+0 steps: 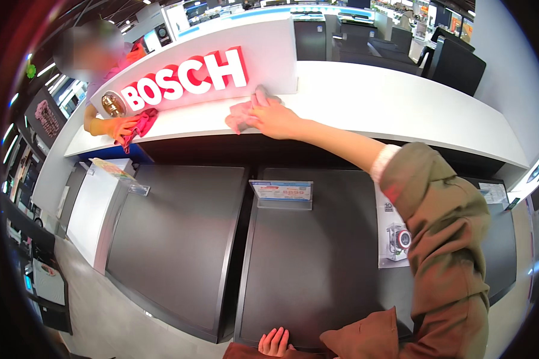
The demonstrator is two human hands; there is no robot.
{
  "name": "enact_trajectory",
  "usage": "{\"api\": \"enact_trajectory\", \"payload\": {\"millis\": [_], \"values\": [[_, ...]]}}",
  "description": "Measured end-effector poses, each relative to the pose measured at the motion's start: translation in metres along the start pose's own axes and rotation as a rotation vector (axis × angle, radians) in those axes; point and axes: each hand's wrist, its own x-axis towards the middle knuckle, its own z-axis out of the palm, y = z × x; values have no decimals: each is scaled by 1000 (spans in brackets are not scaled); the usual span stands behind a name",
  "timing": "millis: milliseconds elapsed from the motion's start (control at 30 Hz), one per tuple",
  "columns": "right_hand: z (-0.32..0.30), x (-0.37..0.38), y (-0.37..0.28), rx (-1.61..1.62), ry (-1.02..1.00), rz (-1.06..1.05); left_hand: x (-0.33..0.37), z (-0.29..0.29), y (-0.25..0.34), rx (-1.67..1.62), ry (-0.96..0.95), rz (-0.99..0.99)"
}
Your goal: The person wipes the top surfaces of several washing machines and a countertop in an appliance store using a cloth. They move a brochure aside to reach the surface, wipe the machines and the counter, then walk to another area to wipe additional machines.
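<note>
My right hand point(275, 120) reaches forward across the machines and presses a pale pink cloth point(241, 116) against the white ledge point(341, 107), close to the foot of a white sign board. The fingers are closed on the cloth, and part of it bunches up above them. Down at the lower edge, my left hand point(274, 343) rests with its fingers lying flat on the near rim of a dark-topped appliance point(317, 257). Nothing shows in that hand, and its palm is hidden.
The sign board point(269, 42) bears raised, lit letters. At left, a co-worker's orange-gloved hand point(115, 127) holds a red cloth point(141, 125) on the ledge. A clear price holder point(284, 194) stands on the appliance. Another dark-topped appliance point(173, 233) sits left of it.
</note>
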Motion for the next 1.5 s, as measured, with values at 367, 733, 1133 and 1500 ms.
{"api": "enact_trajectory", "payload": {"millis": [367,733,1133,1500], "values": [[14,25,-21,-204,-54,215,16,-20,11,-8,-52,-43],[-92,-153,69,-199,-18,407,4,-3,1,49,-15,67],[-60,-61,177,-348,-182,818,0,6,-7,85,-104,35],[-65,-17,252,-149,-253,762,21,-6,1,70,-202,-17]]}}
